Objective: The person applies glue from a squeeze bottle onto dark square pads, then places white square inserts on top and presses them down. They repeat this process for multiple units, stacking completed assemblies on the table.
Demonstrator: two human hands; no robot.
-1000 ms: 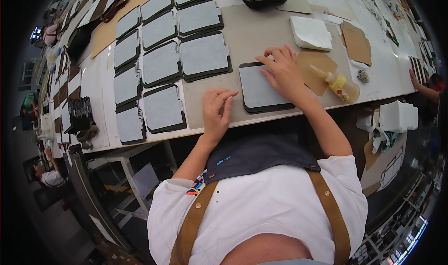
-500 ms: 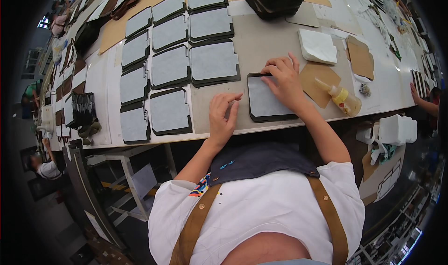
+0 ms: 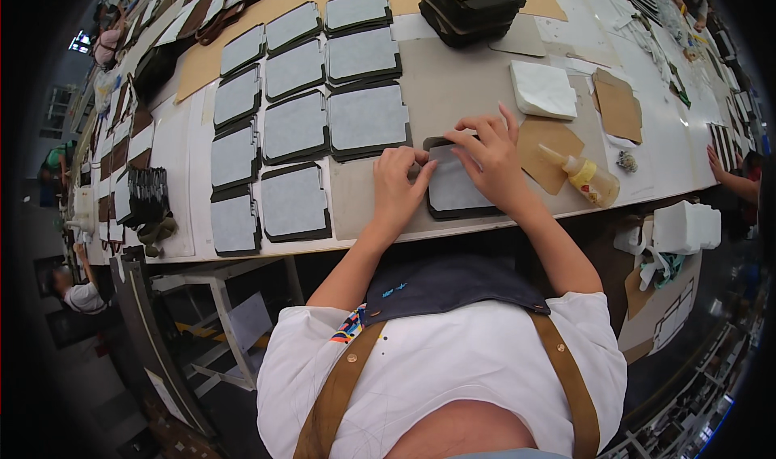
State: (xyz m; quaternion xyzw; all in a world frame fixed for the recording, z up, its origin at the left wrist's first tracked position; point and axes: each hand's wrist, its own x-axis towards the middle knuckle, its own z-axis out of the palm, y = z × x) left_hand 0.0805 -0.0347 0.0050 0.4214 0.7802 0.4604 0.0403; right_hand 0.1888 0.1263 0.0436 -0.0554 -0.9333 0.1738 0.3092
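In front of me, near the table's front edge, lies a dark-edged panel faced with a light grey sheet (image 3: pixel 454 190). My left hand (image 3: pixel 398 186) is at its left edge, thumb and forefinger pinched together on the panel's upper left side. Over the upper right of the panel is my right hand (image 3: pixel 493 161). Its fingers are bent but apart, the little finger raised, with thumb and forefinger close to the top edge. Whether they touch the sheet is hard to tell. Part of the panel is hidden under the right hand.
Rows of similar grey-faced panels (image 3: pixel 295 127) lie to the left. A stack of dark panels (image 3: pixel 473 10) stands at the back. On the right are a folded white cloth (image 3: pixel 543 91), tan card pieces (image 3: pixel 618 107) and a glue bottle (image 3: pixel 594 182). Another person's hand (image 3: pixel 718 164) rests at far right.
My left hand has moved right, from beside the panel onto its left edge, its fingers closing. My right hand has shifted slightly left and down near the top edge.
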